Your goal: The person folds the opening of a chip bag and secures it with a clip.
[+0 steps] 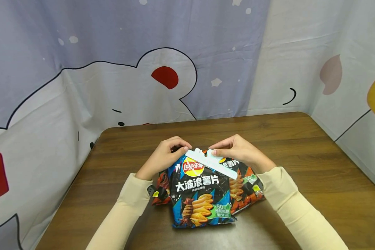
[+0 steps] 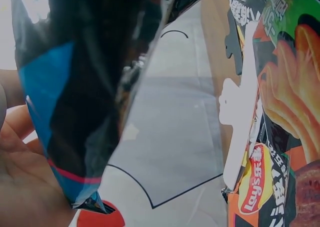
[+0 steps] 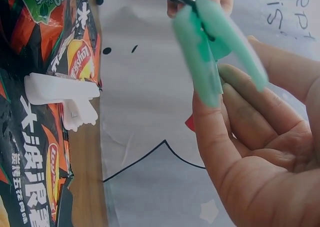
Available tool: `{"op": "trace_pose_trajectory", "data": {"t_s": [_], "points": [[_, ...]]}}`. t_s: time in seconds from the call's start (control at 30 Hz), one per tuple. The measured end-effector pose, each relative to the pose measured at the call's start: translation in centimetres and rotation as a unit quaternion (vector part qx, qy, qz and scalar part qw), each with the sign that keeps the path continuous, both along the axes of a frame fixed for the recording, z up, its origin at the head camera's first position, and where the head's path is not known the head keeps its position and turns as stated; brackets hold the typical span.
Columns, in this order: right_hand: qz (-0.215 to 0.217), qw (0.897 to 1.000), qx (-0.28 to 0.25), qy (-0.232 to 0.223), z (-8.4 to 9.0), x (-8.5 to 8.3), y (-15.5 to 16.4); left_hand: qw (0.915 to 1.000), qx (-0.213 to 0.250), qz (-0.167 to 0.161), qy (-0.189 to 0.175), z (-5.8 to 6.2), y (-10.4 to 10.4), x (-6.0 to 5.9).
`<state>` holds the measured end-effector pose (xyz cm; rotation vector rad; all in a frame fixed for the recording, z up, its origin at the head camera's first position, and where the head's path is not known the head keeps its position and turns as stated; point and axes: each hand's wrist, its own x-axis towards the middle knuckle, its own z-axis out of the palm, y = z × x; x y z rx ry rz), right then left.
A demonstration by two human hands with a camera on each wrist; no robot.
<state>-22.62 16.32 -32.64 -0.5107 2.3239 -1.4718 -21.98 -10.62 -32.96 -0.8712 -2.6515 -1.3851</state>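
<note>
A blue-and-black Lay's chip bag (image 1: 203, 194) stands in the middle, its printed front facing me. My left hand (image 1: 167, 156) pinches its top left corner, beside the end of a pale green bag clip (image 1: 218, 168). That clip lies slantwise across the bag's top; in the right wrist view the green clip (image 3: 192, 52) has its two arms spread in a V. My right hand (image 1: 242, 152) holds the clip by its tab between thumb and fingers. Whether the bag's edge lies between the clip's arms cannot be told. The bag (image 2: 85, 87) hides part of my left hand (image 2: 30, 172).
Orange-and-black chip bags lie behind, one at right (image 1: 243, 185) and one at left (image 1: 162, 191). A white clip (image 3: 50, 89) sits on one orange bag's top, and a dark clip (image 2: 232, 42) shows on another. The wooden table (image 1: 284, 139) meets a printed curtain (image 1: 222, 52).
</note>
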Motion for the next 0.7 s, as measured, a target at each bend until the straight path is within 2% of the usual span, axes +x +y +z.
{"op": "trace_pose_trajectory", "data": {"t_s": [0.2,0.43,0.7], "points": [[-0.013,1.0,0.01,-0.009,-0.16,0.01,0.12,0.9999,-0.001,0.0,-0.014,-0.19,-0.21,0.08],[-0.017,1.0,0.002,-0.017,-0.33,0.03,0.22,0.9984,-0.005,0.008,-0.055,-0.35,-0.48,0.35],[-0.02,0.999,-0.01,-0.029,-0.54,0.09,0.28,0.9977,-0.006,0.012,-0.067,-0.82,-0.61,0.46]]}}
